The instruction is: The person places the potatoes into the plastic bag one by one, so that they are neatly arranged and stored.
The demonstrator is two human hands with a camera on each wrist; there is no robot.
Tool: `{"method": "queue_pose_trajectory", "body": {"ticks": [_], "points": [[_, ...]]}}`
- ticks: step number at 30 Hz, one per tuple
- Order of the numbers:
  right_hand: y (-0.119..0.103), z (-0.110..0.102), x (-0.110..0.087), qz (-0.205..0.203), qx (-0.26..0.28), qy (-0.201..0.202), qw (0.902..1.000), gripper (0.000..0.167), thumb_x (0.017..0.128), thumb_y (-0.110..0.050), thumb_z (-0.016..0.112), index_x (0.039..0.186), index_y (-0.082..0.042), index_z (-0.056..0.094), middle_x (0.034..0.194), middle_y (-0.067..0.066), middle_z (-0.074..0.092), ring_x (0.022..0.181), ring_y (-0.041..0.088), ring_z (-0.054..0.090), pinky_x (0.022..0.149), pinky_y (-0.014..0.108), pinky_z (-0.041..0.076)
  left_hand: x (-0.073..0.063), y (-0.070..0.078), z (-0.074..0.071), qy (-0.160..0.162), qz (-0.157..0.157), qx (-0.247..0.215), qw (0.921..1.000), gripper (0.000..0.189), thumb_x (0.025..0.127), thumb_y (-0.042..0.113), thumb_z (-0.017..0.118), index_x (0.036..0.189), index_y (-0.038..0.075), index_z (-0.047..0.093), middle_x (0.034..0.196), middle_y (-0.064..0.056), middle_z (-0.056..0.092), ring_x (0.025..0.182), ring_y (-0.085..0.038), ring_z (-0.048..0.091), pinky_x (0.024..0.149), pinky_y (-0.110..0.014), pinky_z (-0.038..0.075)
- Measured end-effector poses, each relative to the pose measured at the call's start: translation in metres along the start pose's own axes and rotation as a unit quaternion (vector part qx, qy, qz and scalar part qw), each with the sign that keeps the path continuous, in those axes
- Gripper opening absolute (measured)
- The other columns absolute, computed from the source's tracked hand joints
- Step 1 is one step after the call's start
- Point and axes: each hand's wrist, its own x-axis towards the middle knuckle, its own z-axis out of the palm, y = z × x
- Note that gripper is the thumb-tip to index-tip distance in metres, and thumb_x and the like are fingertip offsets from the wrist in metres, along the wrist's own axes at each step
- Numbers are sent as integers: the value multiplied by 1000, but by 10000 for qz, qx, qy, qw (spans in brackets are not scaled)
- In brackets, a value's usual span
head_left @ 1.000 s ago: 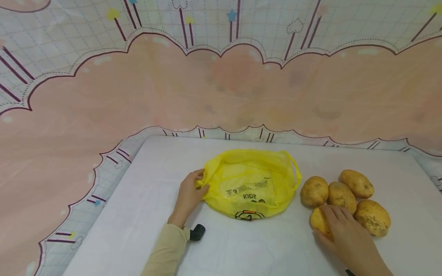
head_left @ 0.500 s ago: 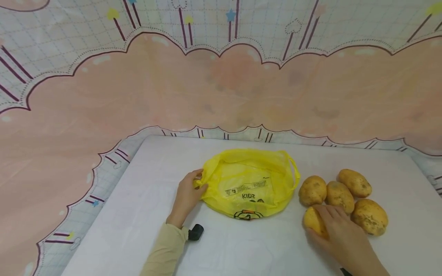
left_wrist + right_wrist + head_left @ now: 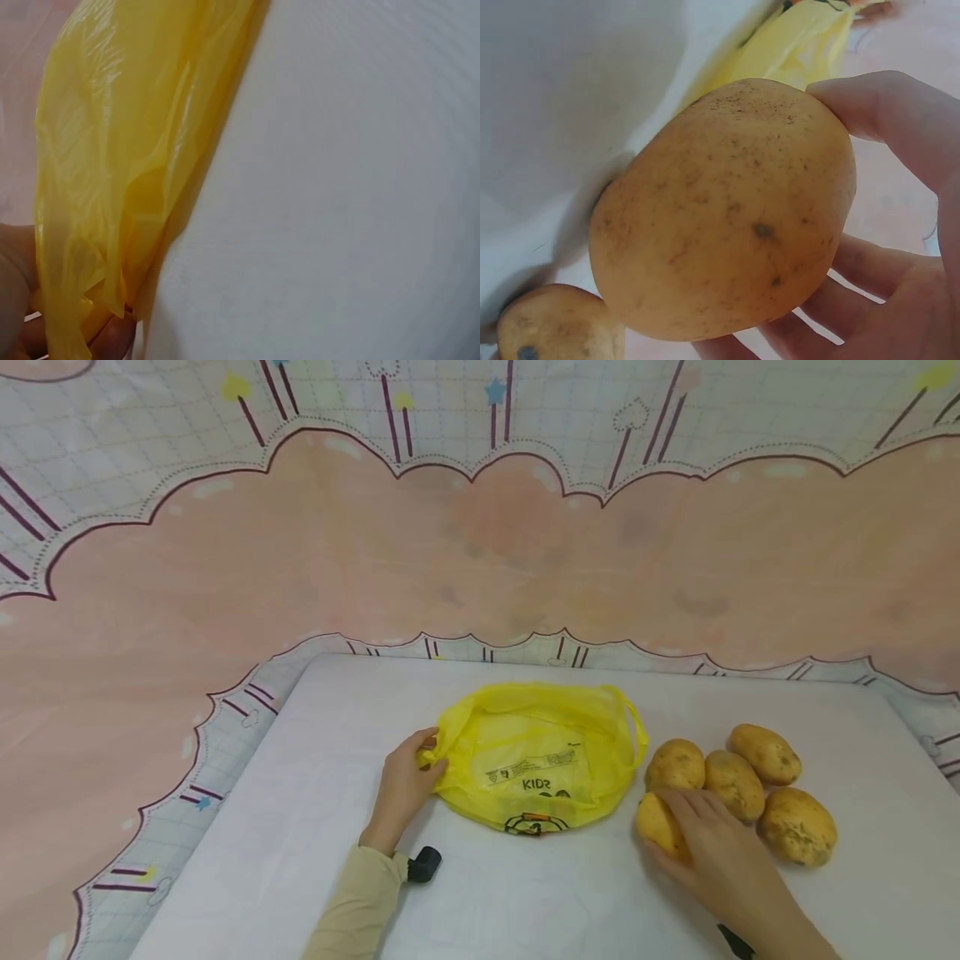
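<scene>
Peach cloud-patterned cloth (image 3: pixel 375 560) backs your white table (image 3: pixel 510 902). Your left hand (image 3: pixel 405 785) pinches the yellow bag (image 3: pixel 536 743) at its nine o'clock edge; your right hand (image 3: pixel 720 852) grips a potato (image 3: pixel 660 828) at the bag's four o'clock, with four more potatoes (image 3: pixel 735 783) at its twelve to three o'clock.

The place was a tabletop work spot, in what sort of room could not be told, made up of a smooth white table (image 3: pixel 510 902) and, rising behind it and running down its left side, a peach-and-white backdrop (image 3: pixel 450 560) printed with scalloped edges, dark lines and small stars.
</scene>
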Motion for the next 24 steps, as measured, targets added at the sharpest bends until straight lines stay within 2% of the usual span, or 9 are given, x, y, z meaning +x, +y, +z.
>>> {"method": "queue_pose_trajectory", "body": {"ticks": [10, 16, 24], "points": [[-8, -2, 7, -297, 131, 167, 9993, 58, 80, -33, 81, 125, -2, 60, 122, 17, 63, 114, 35, 58, 93, 55, 51, -1, -2, 1, -20, -12, 16, 10000, 48, 89, 10, 72, 135, 5, 59, 122, -16, 67, 113, -33, 61, 96, -45, 51], [-14, -3, 10, -320, 102, 233, 9992, 59, 80, -34, 81, 125, -2, 60, 121, 17, 64, 113, 35, 58, 94, 55, 51, -1, -1, 1, -47, 3, 25, 10000, 49, 89, 10, 72, 135, 5, 58, 122, -15, 67, 109, -30, 64, 89, -41, 56], [-24, -7, 20, -664, 146, 541, 9962, 58, 80, -32, 82, 123, -1, 60, 120, 15, 64, 112, 32, 59, 92, 52, 53, -1, -1, 2, -16, 37, 8, 10000, 48, 89, 8, 72, 134, 4, 59, 121, -15, 67, 108, -29, 64, 89, -40, 56]]}}
